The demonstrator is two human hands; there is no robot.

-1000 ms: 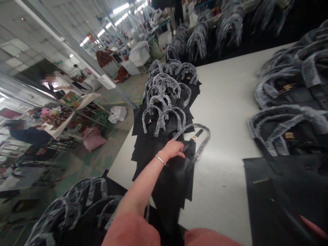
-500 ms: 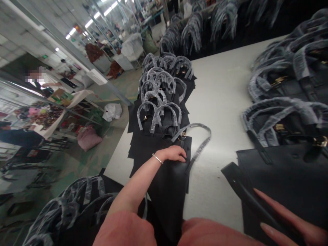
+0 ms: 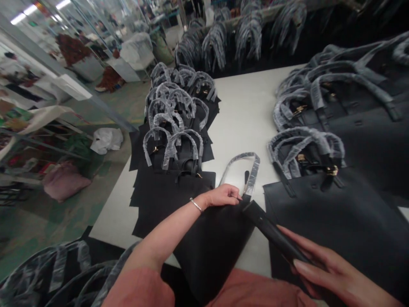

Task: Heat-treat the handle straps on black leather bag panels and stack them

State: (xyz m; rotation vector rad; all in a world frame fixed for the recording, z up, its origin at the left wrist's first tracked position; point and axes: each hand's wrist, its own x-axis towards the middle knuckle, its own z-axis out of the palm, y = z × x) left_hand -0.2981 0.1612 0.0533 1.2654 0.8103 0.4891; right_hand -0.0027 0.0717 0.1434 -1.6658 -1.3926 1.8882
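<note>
My left hand [image 3: 223, 196], with a bracelet at the wrist, is closed on the top edge of a black handbag [image 3: 217, 243]. The bag hangs tilted over the front of the table, one plastic-wrapped handle [image 3: 253, 170] arching up beyond my fingers. In my right hand [image 3: 326, 266] is a folded or rolled black leather-like piece [image 3: 273, 232], gripped between thumb and fingers. Its far end meets the bag's top edge beside my left hand; whether it enters the bag cannot be made out.
Overlapping black bags with wrapped handles [image 3: 172, 102] lie along the left of the pale table [image 3: 243, 106]. Larger bags [image 3: 319, 221] cover the right side. More wrapped handles [image 3: 64, 273] show at lower left, and a pink sack [image 3: 65, 181] sits on the floor.
My left hand has lifted the bag's top edge off the pile and to the right. My right hand has brought the black piece left, up to it. The view has swung right.
</note>
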